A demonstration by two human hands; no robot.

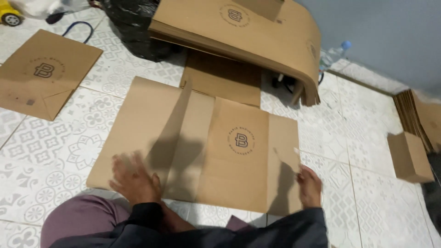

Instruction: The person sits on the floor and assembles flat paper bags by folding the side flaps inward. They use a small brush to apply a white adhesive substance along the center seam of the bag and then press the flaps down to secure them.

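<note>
Several brown paper pieces on a patterned tile floor (55, 151). Largest, at centre: a flat sheet (202, 147) with lengthwise creases and a round dark logo (241, 140) right of the middle, one panel near the left crease lifted slightly and casting a shadow. Above it, at top centre: a thick stack (257, 36) of the same sheets, bent over and drooping at its right end, with round logos on the top face. At upper left: a finished flat bag (43, 73), tilted, dark logo on its face. Along the right edge: another stack (415, 115) seen edge-on, and just below it a small folded piece (409, 156). Behind the top stack: a black plastic bag (133, 27); at upper right by the wall, a clear bottle (333, 55) with a blue cap; in the top left corner, a yellow toy car (9, 16).

Left hand (133, 181) open, fingers spread and blurred, pressed flat on the sheet's lower left part. Right hand (310, 186) at the sheet's lower right corner, fingers curled loosely over the edge, touching it; grip unclear. Dark sleeves and a purple-clad knee along the bottom of the frame.
</note>
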